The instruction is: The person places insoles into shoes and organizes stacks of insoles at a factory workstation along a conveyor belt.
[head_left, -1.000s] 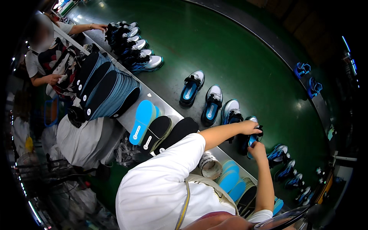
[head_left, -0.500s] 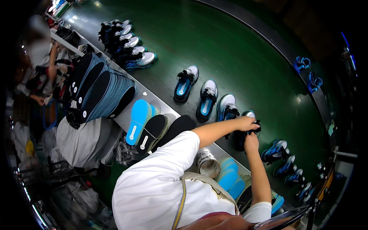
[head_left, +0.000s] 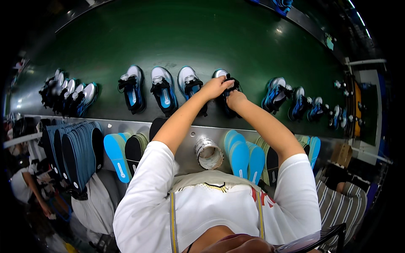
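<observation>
Both my hands are at one silver, black and blue sneaker [head_left: 220,73], which lies toe-away on the green belt. My left hand [head_left: 214,87] is closed on its black tongue and laces. Close beside it, my right hand [head_left: 236,100] is curled at the shoe's opening; its fingertips are hidden. To the left, three similar sneakers stand in a row: the nearest to my hands [head_left: 188,79], a middle one [head_left: 162,86] and a left one [head_left: 134,86]. Blue insoles show inside them. My left forearm crosses in front of part of the row.
Along the metal ledge [head_left: 179,134] stand blue insoles [head_left: 237,154], black insoles [head_left: 136,147], a tall dark stack [head_left: 80,152] and a stained white cup [head_left: 209,154]. More sneakers sit at the belt's left [head_left: 86,99] and right [head_left: 275,93]. People are at both sides.
The view has swung so the belt now runs across level, and the striped-clothed person at right has come into view. Both hands remain at the same sneaker.
</observation>
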`<state>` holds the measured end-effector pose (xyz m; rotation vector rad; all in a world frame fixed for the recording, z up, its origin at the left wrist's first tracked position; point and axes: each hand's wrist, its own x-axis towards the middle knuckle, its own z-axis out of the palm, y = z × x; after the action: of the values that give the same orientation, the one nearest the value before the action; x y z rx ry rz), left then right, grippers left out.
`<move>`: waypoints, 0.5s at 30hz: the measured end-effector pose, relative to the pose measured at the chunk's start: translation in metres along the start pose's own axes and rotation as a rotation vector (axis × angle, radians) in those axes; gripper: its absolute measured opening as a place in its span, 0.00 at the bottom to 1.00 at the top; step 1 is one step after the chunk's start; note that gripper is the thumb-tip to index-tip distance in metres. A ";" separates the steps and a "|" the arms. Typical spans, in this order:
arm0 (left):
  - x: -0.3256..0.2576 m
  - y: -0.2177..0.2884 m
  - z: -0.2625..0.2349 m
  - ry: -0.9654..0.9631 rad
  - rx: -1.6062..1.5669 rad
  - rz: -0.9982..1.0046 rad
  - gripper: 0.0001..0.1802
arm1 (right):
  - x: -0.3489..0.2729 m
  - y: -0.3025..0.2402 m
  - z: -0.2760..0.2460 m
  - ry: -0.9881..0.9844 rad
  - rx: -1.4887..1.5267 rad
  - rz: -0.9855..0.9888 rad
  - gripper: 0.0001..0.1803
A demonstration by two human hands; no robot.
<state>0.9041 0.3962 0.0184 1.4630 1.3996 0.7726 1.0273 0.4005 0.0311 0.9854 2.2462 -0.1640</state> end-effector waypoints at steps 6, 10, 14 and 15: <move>0.001 -0.001 -0.004 -0.010 -0.004 -0.004 0.26 | 0.013 0.009 0.005 -0.048 -0.090 -0.200 0.13; 0.001 -0.005 0.002 0.024 0.008 -0.024 0.26 | -0.008 0.012 -0.014 0.018 -0.249 -0.381 0.13; -0.005 0.000 0.003 0.206 0.076 -0.047 0.27 | -0.039 0.012 -0.024 -0.119 0.047 -0.303 0.18; -0.007 0.006 0.001 0.277 0.087 -0.026 0.27 | -0.044 0.011 -0.022 -0.134 0.110 -0.267 0.23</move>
<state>0.9062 0.3895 0.0243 1.4406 1.6751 0.9344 1.0448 0.3895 0.0774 0.7028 2.2550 -0.4616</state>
